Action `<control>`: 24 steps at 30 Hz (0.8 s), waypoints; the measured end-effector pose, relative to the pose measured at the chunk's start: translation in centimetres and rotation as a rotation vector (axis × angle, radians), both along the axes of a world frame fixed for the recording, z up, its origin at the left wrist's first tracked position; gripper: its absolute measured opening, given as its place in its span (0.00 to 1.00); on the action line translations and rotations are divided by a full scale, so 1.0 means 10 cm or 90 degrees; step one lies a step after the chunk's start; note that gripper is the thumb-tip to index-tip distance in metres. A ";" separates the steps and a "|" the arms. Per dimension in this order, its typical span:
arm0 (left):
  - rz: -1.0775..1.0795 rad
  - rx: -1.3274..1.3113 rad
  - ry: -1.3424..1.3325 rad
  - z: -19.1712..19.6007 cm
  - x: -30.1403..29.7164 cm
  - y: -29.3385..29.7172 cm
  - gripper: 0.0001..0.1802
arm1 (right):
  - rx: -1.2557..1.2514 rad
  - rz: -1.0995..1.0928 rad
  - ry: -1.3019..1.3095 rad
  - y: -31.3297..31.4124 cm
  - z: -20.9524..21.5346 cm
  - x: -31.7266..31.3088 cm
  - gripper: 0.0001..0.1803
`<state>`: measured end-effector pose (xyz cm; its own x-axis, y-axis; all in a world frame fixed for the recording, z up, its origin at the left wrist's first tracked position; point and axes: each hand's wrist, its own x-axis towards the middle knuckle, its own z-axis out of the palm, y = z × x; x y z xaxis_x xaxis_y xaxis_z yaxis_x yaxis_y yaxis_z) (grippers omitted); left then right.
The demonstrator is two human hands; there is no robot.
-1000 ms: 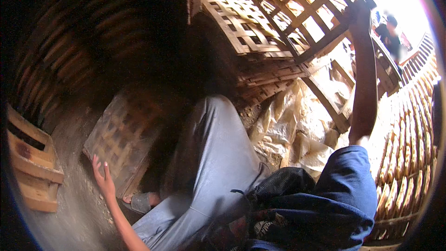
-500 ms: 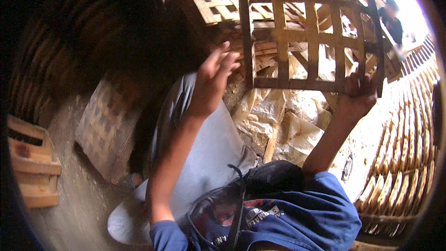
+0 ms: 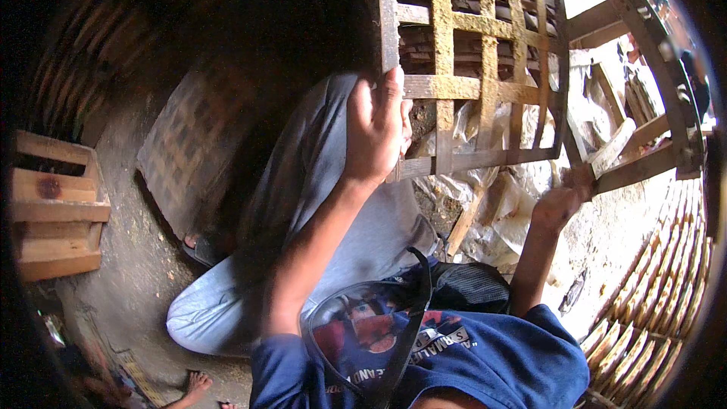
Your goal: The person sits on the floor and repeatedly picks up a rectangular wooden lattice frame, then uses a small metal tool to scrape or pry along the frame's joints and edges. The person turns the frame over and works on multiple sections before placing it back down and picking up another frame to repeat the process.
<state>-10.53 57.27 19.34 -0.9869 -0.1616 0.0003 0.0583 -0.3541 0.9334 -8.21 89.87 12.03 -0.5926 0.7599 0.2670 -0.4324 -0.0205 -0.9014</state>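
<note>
A wooden lattice frame [image 3: 469, 83], crusted with yellowish residue, is held up in front of me at the top centre. My left hand [image 3: 376, 125] is closed around its left upright. My right hand [image 3: 562, 201] grips the frame's lower right corner. Both arms reach up from my blue shirt at the bottom. My grey-trousered legs [image 3: 318, 204] stretch out below the frame.
A second lattice panel [image 3: 189, 151] leans on the floor at left. Stacked wooden blocks [image 3: 53, 212] sit at the far left. Crumpled plastic sheeting [image 3: 492, 189] lies under the frame. Rows of stacked tiles [image 3: 666, 280] curve along the right. Another person's foot [image 3: 198, 383] shows at the bottom.
My left hand has risen from the floor and closed on the frame's left upright. The frame has come down closer to me, held by both hands.
</note>
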 end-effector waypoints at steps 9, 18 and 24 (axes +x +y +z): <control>-0.025 0.015 -0.002 -0.25 -0.12 -0.02 0.20 | 0.349 0.623 -0.173 -1.72 1.19 -0.33 0.22; 0.094 -0.129 0.154 -0.60 -0.26 -0.09 0.18 | 0.251 0.720 -0.214 -2.12 0.79 -0.68 0.18; 0.064 -0.085 0.032 -0.42 -0.15 -0.06 0.18 | 0.062 0.680 -0.232 -2.09 0.72 -0.73 0.17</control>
